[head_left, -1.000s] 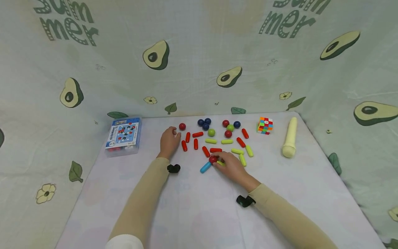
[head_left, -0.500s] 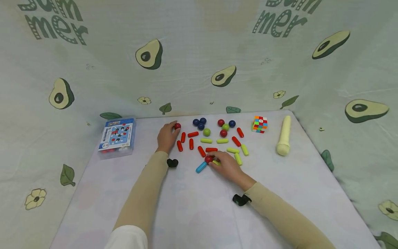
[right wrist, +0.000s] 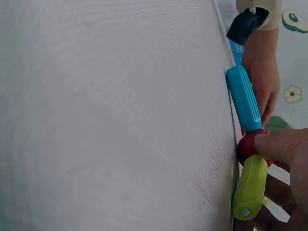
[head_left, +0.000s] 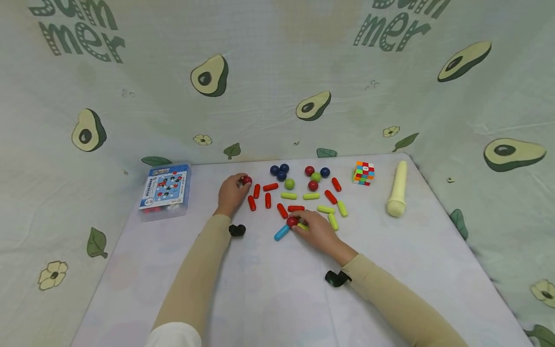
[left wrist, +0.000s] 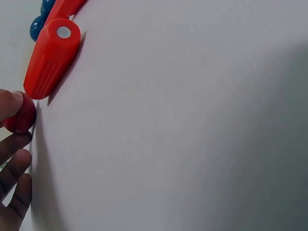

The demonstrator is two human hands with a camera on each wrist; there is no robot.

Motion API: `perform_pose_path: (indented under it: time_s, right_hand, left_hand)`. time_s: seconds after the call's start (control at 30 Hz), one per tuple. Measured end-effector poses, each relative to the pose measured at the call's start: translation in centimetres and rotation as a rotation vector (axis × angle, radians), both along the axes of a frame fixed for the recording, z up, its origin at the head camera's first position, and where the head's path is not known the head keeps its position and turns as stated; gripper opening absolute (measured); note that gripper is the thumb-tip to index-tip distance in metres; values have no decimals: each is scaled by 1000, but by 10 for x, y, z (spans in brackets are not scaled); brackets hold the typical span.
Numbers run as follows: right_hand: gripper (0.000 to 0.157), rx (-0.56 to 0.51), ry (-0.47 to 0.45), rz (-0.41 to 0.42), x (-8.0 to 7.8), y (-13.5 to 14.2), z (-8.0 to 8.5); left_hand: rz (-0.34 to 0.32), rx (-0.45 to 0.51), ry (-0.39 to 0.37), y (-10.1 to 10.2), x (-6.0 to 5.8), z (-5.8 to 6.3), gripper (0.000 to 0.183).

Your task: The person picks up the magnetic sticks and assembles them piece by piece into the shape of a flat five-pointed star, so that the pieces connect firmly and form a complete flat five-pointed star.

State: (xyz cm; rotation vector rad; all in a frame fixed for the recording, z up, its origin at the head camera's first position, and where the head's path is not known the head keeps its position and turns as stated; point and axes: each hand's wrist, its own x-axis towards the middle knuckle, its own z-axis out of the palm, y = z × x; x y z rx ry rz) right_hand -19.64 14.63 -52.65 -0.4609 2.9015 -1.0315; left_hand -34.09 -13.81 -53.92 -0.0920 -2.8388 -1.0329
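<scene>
At the far left of the loose pieces, my left hand (head_left: 231,195) pinches a red ball (left wrist: 25,118) between thumb and finger. Red magnetic sticks (head_left: 257,191) lie just right of it; one red stick (left wrist: 52,60) shows a silver disc at its end in the left wrist view. My right hand (head_left: 321,231) holds a second red ball (right wrist: 247,146) low over the table with its thumb on it. A blue stick (right wrist: 244,98) meets this ball on one side and a yellow-green stick (right wrist: 250,187) on the other, partly hidden by the hand in the head view.
Blue balls (head_left: 282,176), a green ball (head_left: 289,183) and a red ball (head_left: 309,170) lie toward the back. Several yellow-green sticks (head_left: 311,196) are in the middle. A puzzle cube (head_left: 363,173) and a cream microphone-shaped object (head_left: 397,190) stand right; a plastic box (head_left: 165,190) lies left.
My left hand has reached right to the single red ball, taken it between the fingers, and drawn it slightly nearer. My right hand stays on its ball and sticks. The head view has shifted a little.
</scene>
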Motion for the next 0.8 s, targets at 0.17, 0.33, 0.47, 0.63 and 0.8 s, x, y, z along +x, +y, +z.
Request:
perform_pose_path:
  time_s: [0.17, 0.33, 0.47, 0.63, 0.8]
  right_hand:
    - [37, 2, 0, -11, 0, 0, 0]
    - [37, 5, 6, 0, 0, 0, -1]
    - [37, 15, 8, 2, 0, 0, -1]
    - [36, 8, 9, -8, 2, 0, -1]
    - [36, 5, 2, -7, 1, 0, -2]
  left_hand:
    - [9, 24, -9, -11, 11, 2, 40]
    - [-9, 17, -18, -24, 25, 2, 40]
    - [-29, 5, -39, -30, 36, 2, 41]
    - [-56, 12, -41, -29, 51, 6, 38]
    - [-70, 12, -46, -29, 68, 8, 35]
